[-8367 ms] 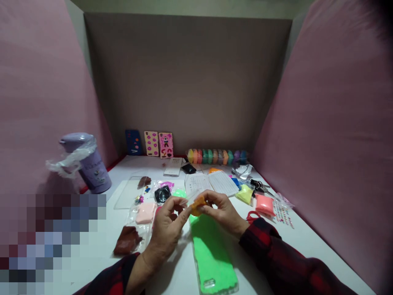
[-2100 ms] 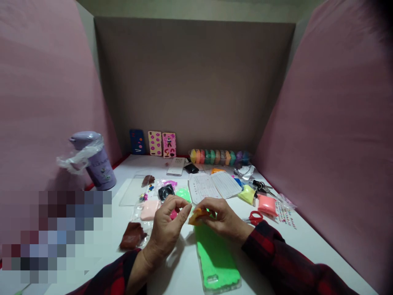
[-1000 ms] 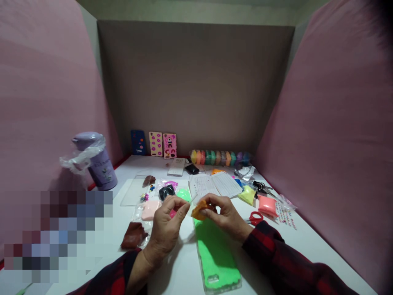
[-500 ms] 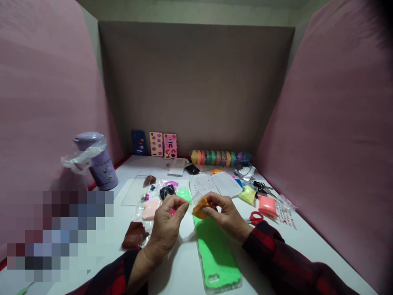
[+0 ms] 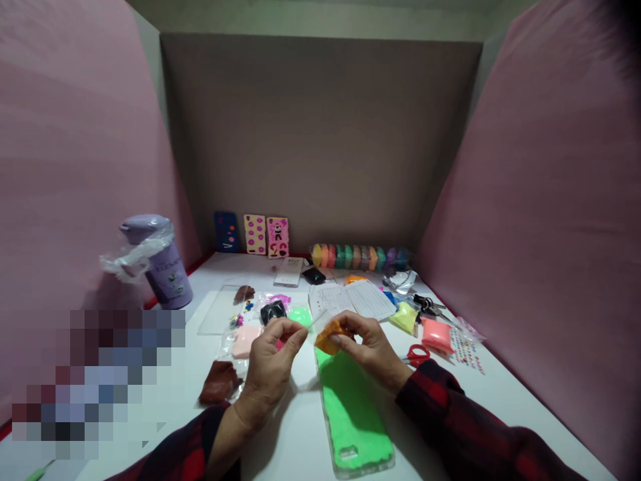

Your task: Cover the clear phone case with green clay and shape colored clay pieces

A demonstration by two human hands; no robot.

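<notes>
My left hand (image 5: 274,354) is closed in a pinch, thumb against forefinger, on a thin pale strip (image 5: 317,321) that points up and right; I cannot make out whether it is plastic or a stick. Between the thumb and fingers of my right hand (image 5: 368,344) is a packet of orange clay (image 5: 329,337). The two hands are close together but apart. Below them lies a phone case (image 5: 356,407) covered in bright green clay, its camera hole towards me. Its far end is partly hidden by the orange packet and my right hand.
Left of my hands lie brown (image 5: 219,383), pale pink (image 5: 246,341) and black clay packets (image 5: 273,312). Red-handled scissors (image 5: 418,355), a coral packet (image 5: 437,335) and a yellow packet (image 5: 404,318) lie right. An open notebook (image 5: 368,300) is behind; a purple flask (image 5: 167,267) stands left.
Both hands stay in nearly the same place. The orange packet and the right fingers have shifted very slightly upward. Nothing has been let go.
</notes>
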